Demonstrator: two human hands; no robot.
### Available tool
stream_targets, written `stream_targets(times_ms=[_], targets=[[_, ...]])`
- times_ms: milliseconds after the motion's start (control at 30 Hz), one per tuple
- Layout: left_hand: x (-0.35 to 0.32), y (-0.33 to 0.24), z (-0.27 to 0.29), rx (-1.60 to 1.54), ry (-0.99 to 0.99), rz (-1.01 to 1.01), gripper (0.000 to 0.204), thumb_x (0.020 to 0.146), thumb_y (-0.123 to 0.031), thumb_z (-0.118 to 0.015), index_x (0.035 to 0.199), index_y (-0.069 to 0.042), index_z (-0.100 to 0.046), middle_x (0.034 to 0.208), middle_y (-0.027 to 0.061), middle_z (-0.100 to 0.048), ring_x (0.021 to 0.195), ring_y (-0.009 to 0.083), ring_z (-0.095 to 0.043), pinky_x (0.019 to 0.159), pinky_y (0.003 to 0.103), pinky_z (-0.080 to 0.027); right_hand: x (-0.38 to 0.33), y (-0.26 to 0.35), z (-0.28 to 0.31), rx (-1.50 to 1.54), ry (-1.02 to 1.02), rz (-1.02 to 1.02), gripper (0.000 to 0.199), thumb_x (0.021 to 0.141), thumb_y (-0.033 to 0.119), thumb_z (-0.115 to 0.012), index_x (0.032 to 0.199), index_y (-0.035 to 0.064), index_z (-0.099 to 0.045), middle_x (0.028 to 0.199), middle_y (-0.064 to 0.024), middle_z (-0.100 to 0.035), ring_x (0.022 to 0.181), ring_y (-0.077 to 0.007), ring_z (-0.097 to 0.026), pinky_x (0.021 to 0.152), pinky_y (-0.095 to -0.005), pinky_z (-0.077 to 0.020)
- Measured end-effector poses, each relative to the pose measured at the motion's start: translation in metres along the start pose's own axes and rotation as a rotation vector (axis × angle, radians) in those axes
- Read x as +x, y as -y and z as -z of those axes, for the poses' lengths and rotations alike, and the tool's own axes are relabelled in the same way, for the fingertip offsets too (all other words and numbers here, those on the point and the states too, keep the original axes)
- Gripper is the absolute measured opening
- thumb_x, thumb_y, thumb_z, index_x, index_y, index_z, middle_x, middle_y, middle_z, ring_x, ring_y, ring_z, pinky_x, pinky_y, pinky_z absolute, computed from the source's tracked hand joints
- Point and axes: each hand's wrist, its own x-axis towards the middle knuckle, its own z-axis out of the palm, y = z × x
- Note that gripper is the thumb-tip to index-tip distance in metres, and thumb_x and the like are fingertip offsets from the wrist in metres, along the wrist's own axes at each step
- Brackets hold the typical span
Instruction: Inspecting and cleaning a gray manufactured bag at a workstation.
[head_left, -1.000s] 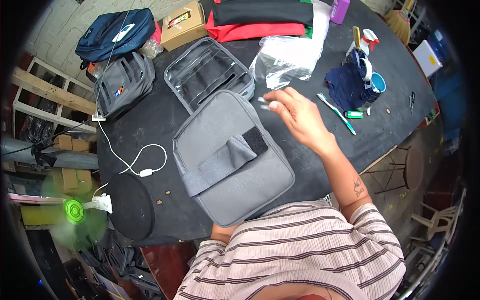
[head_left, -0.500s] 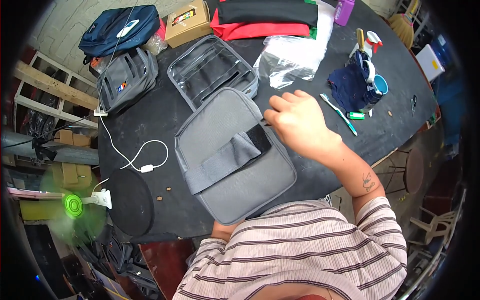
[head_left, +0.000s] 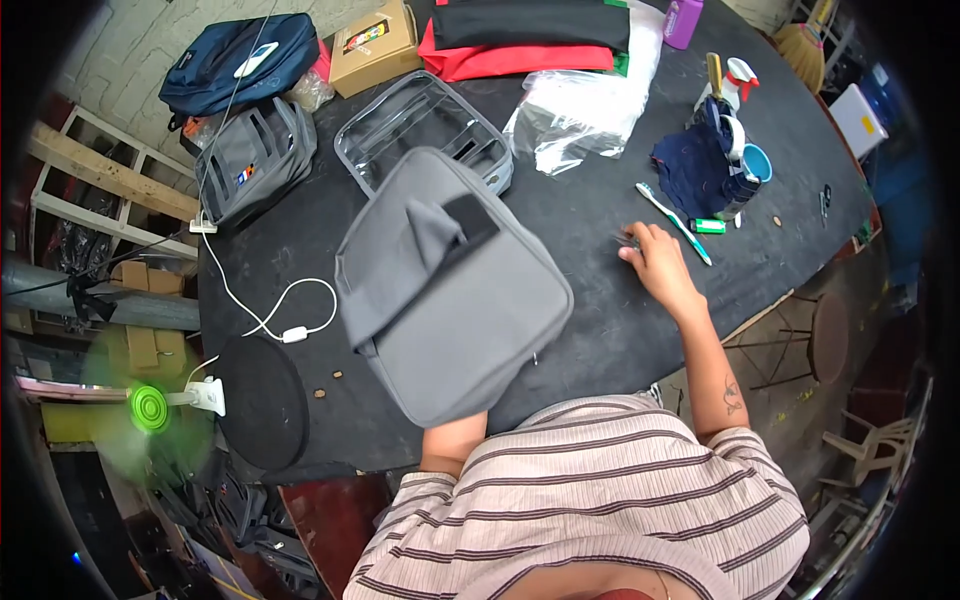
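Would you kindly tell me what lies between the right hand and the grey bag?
In the head view, only bare black tabletop lies between the right hand and the grey bag; nothing sits on that stretch.

You have a plain grey fabric bag point(head_left: 450, 290) on a black worktop point(head_left: 600, 330); your shirt point(head_left: 600, 500) is brown-and-white striped.

On one black table point(head_left: 600, 330): three bags, namely a grey bag point(head_left: 450, 290) raised in front, a smaller grey bag point(head_left: 255, 165) and a navy bag point(head_left: 235, 60). One clear zip case point(head_left: 420, 125), one cardboard box point(head_left: 375, 45), one crumpled plastic sheet point(head_left: 585, 115). Two folded cloths, black point(head_left: 530, 22) over red point(head_left: 520, 60). One toothbrush point(head_left: 672, 222), one purple bottle point(head_left: 683, 20), one white cable point(head_left: 262, 305), one green fan point(head_left: 150, 408).
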Motion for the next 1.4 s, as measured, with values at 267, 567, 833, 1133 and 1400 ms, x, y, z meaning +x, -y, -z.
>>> stream_targets(times_ms=[267, 567, 833, 1133, 1400], targets=[[-0.004, 0.021, -0.011, -0.149, 0.037, -0.079, 0.067, 0.08, -0.038, -0.068, 0.137, -0.013, -0.043, 0.137, 0.0101, -0.046, 0.126, 0.0257, -0.043, 0.106, 0.038, -0.034, -0.025, 0.069, 0.031, 1.799, 1.383, -0.084, 0.086, 0.088, 0.069, -0.03, 0.127, -0.0068, -0.045, 0.106, -0.0204, -0.062, 0.09, -0.0261, -0.065, 0.078, -0.036, -0.0522], [0.018, -0.028, -0.035, -0.577, 0.509, -0.539, 0.046, 0.094, -0.035, -0.045, 0.132, -0.008, -0.047, 0.13, 0.0102, -0.051, 0.121, 0.0239, -0.047, 0.104, 0.037, -0.037, 0.03, 0.043, -0.015, 2.489, 0.07, -0.345, 0.052, 0.096, 0.038, -0.047, 0.132, 0.0006, -0.045, 0.13, -0.0117, -0.053, 0.123, -0.0263, -0.047, 0.107, -0.0429, -0.0313], [-0.023, -0.094, 0.006, -0.93, 0.469, -0.16, 0.082, 0.089, -0.062, -0.042, 0.141, 0.0, -0.032, 0.145, 0.0166, -0.036, 0.134, 0.0332, -0.032, 0.111, 0.048, -0.024, 0.021, -0.023, -0.061, 2.475, 0.043, -0.396, 0.061, 0.081, 0.028, -0.067, 0.132, 0.002, -0.044, 0.128, -0.0137, -0.054, 0.118, -0.0289, -0.051, 0.102, -0.0444, -0.0385], [0.0, -0.094, -0.017, -0.961, 0.363, -0.213, 0.041, 0.094, -0.025, -0.054, 0.124, 0.003, -0.052, 0.124, 0.0135, -0.058, 0.119, 0.0262, -0.05, 0.106, 0.041, -0.033, 0.035, -0.023, -0.055, 2.958, 0.097, -0.171, 0.059, 0.085, 0.047, -0.061, 0.121, 0.0005, -0.055, 0.124, -0.0124, -0.058, 0.12, -0.0275, -0.05, 0.106, -0.0449, -0.035], [-0.006, -0.103, -0.056, -0.986, 0.288, -0.272, 0.045, 0.096, -0.036, -0.048, 0.126, -0.003, -0.051, 0.132, 0.0087, -0.052, 0.124, 0.0246, -0.044, 0.109, 0.043, -0.029, 0.036, 0.014, -0.015, 2.955, 0.08, -0.041, 0.055, 0.085, 0.044, -0.061, 0.12, 0.0014, -0.057, 0.126, -0.012, -0.057, 0.12, -0.027, -0.049, 0.107, -0.0448, -0.0313]])
